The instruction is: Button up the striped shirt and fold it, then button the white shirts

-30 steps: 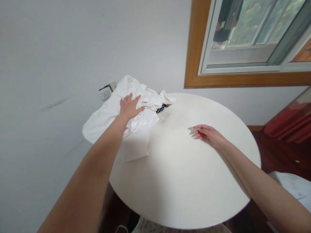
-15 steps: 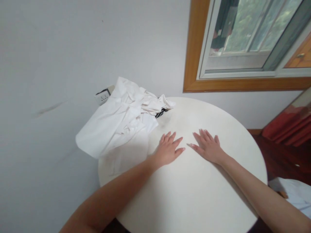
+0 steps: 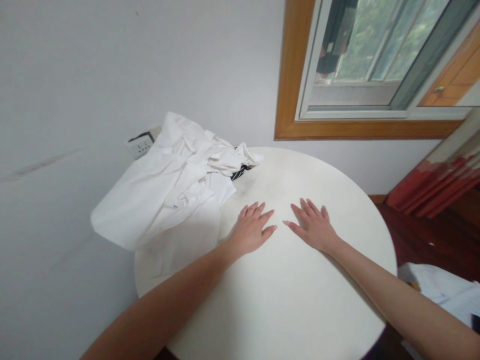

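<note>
My left hand (image 3: 250, 229) lies flat, palm down, fingers spread, on the round white table (image 3: 300, 300). My right hand (image 3: 312, 226) rests flat beside it, fingers stretched out, a small gap between the two. Neither hand holds anything. A heap of crumpled white clothes (image 3: 168, 180) sits on the table's far left side and hangs over its edge, a hand's length left of my left hand. A dark striped piece (image 3: 239, 172) peeks out from under the heap.
A grey wall stands behind the table, with a wall socket (image 3: 140, 144) just behind the clothes. A wood-framed window (image 3: 360, 75) is at the upper right. Red fabric (image 3: 435, 187) and dark wooden floor lie to the right; white cloth (image 3: 438, 287) lies at the lower right.
My left hand left the clothes heap and came down flat on the table beside my right hand. My right hand spread flat. The view shifted slightly to the right.
</note>
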`<action>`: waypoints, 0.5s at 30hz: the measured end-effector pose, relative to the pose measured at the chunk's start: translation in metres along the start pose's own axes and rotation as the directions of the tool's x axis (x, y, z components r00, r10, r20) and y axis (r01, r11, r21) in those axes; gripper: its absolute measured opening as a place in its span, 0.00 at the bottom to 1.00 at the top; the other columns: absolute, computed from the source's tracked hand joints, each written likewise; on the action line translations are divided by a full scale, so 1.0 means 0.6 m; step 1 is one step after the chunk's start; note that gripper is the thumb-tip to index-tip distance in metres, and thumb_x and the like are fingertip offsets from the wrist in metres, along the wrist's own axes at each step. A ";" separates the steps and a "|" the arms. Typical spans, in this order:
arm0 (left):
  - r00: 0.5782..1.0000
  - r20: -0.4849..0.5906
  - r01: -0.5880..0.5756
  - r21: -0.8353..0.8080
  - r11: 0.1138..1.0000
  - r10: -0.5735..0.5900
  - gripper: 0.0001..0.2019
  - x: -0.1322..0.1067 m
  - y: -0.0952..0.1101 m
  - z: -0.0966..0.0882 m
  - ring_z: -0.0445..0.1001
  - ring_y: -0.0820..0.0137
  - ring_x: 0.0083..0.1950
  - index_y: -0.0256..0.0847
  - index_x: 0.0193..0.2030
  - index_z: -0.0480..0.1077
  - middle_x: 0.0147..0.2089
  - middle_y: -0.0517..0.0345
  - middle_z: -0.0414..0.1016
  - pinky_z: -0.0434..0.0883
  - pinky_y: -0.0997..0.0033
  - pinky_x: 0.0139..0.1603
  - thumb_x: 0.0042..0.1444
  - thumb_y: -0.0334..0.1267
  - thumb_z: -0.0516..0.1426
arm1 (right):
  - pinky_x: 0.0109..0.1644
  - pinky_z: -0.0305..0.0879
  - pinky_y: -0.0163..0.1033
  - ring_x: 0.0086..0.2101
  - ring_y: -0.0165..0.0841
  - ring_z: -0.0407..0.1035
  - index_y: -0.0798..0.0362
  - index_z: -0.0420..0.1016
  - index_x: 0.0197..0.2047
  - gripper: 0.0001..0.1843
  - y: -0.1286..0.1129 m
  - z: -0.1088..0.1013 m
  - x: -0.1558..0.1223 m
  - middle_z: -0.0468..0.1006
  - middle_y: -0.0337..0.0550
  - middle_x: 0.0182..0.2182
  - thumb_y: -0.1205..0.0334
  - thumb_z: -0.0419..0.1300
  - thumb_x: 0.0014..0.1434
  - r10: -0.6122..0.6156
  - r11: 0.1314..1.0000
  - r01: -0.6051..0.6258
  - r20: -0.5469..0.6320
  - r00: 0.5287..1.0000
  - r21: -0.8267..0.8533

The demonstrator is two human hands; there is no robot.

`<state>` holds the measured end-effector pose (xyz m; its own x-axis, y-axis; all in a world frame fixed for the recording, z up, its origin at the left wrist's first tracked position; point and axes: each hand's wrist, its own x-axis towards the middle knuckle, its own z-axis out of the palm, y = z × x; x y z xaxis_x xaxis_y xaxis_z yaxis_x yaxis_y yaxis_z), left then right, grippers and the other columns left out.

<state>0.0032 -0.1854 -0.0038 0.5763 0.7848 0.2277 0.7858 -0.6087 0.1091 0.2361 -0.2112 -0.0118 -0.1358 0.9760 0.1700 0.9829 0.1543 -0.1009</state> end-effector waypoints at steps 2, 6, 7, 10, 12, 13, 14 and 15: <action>1.000 -0.003 0.001 -0.003 1.000 -0.001 0.27 0.000 0.001 -0.001 0.49 0.58 0.71 0.49 0.65 0.58 0.70 0.51 0.53 0.47 0.50 0.68 0.64 0.55 0.41 | 0.64 0.36 0.66 0.66 0.50 0.40 0.49 0.55 0.67 0.41 0.000 0.000 0.000 0.48 0.53 0.68 0.32 0.37 0.60 -0.003 1.000 0.003 0.002 1.000 0.003; 1.000 0.007 0.003 -0.009 1.000 -0.003 0.27 -0.001 0.002 -0.004 0.49 0.58 0.70 0.49 0.65 0.58 0.70 0.52 0.53 0.47 0.49 0.68 0.64 0.55 0.41 | 0.64 0.36 0.66 0.66 0.49 0.40 0.48 0.55 0.67 0.41 0.001 0.001 0.000 0.48 0.53 0.68 0.32 0.37 0.60 -0.002 1.000 0.002 -0.003 1.000 -0.006; 1.000 0.010 0.005 -0.011 1.000 -0.005 0.27 0.000 0.002 -0.005 0.49 0.58 0.70 0.49 0.65 0.58 0.70 0.51 0.53 0.47 0.49 0.68 0.64 0.55 0.41 | 0.64 0.37 0.66 0.66 0.49 0.40 0.48 0.54 0.67 0.41 0.000 0.001 0.000 0.48 0.53 0.68 0.32 0.37 0.60 -0.001 1.000 0.001 -0.004 1.000 -0.008; 1.000 0.009 0.008 -0.017 1.000 -0.007 0.27 0.000 0.001 -0.004 0.49 0.58 0.70 0.50 0.65 0.58 0.70 0.52 0.53 0.47 0.49 0.68 0.64 0.56 0.41 | 0.64 0.37 0.65 0.66 0.48 0.39 0.48 0.55 0.67 0.41 0.000 0.000 0.000 0.48 0.53 0.68 0.32 0.37 0.60 0.004 1.000 -0.004 -0.001 1.000 -0.012; 1.000 0.005 0.004 -0.021 1.000 -0.004 0.27 0.000 0.000 -0.003 0.49 0.58 0.70 0.50 0.65 0.58 0.70 0.52 0.53 0.47 0.49 0.68 0.64 0.56 0.41 | 0.63 0.37 0.66 0.67 0.49 0.39 0.48 0.55 0.67 0.41 0.000 0.000 0.000 0.48 0.53 0.68 0.32 0.37 0.60 0.005 1.000 -0.005 0.002 1.000 -0.010; 1.000 0.003 0.002 -0.023 1.000 -0.002 0.27 0.000 0.000 -0.003 0.49 0.59 0.70 0.50 0.65 0.58 0.70 0.52 0.53 0.47 0.49 0.68 0.64 0.56 0.41 | 0.63 0.37 0.66 0.66 0.49 0.39 0.48 0.55 0.67 0.41 0.000 0.000 0.000 0.48 0.53 0.68 0.32 0.37 0.60 0.004 1.000 -0.004 0.004 1.000 -0.007; 1.000 0.001 0.001 -0.023 1.000 -0.001 0.27 0.000 -0.001 -0.002 0.49 0.59 0.70 0.50 0.65 0.58 0.70 0.52 0.53 0.47 0.49 0.68 0.64 0.56 0.41 | 0.63 0.37 0.66 0.66 0.49 0.40 0.48 0.55 0.67 0.41 0.000 0.000 0.000 0.48 0.53 0.68 0.32 0.37 0.60 0.004 1.000 -0.004 0.005 1.000 -0.003; 1.000 0.000 0.001 -0.023 1.000 -0.001 0.27 0.000 -0.001 -0.002 0.49 0.59 0.70 0.50 0.65 0.58 0.70 0.52 0.54 0.47 0.49 0.68 0.64 0.56 0.41 | 0.63 0.37 0.66 0.66 0.49 0.40 0.48 0.55 0.67 0.41 0.000 0.000 0.000 0.48 0.53 0.68 0.32 0.37 0.60 0.004 1.000 -0.004 0.005 1.000 0.000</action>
<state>0.0026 -0.1852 -0.0026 0.5758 0.7853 0.2275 0.7808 -0.6107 0.1319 0.2362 -0.2111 -0.0120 -0.1321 0.9775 0.1643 0.9834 0.1500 -0.1017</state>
